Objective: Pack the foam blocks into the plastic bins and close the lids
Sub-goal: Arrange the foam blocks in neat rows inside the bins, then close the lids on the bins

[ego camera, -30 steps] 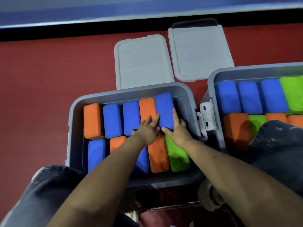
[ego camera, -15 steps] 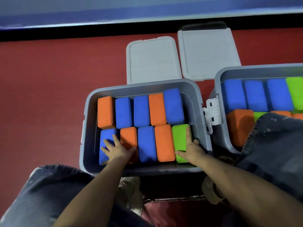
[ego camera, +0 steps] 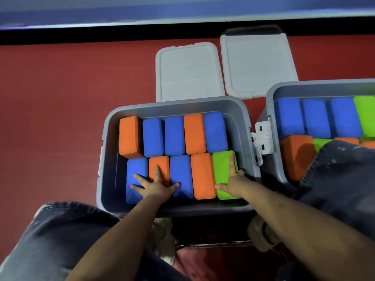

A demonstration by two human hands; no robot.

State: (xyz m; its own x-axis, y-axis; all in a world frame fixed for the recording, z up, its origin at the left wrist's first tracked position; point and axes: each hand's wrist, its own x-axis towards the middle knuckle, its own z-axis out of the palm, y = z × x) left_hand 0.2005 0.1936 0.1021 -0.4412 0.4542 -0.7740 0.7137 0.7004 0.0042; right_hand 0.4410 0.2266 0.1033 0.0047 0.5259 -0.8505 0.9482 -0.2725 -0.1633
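A grey plastic bin point(ego camera: 174, 105) sits in front of me, filled with two rows of orange, blue and green foam blocks. My left hand point(ego camera: 156, 186) lies flat with fingers spread over the near row, across a blue block point(ego camera: 136, 169), an orange block point(ego camera: 160, 165) and another blue one point(ego camera: 180, 171). My right hand point(ego camera: 232, 183) rests flat on the green block point(ego camera: 222, 167) at the near right end, thumb toward the orange block point(ego camera: 203, 175). A second grey bin point(ego camera: 316, 88) to the right also holds blocks, partly hidden by my knee.
Two pale grey lids lie flat on the red floor behind the bins, one point(ego camera: 188, 72) behind the near bin, one point(ego camera: 257, 61) to its right. White latches point(ego camera: 263, 136) sit between the bins. My jeans-clad knees point(ego camera: 341, 179) flank the near bin. A black-and-blue wall runs along the back.
Both hands left the far blue block and came to the near row. The left hand has since spread wider across the left blocks; the right stays on the green block.
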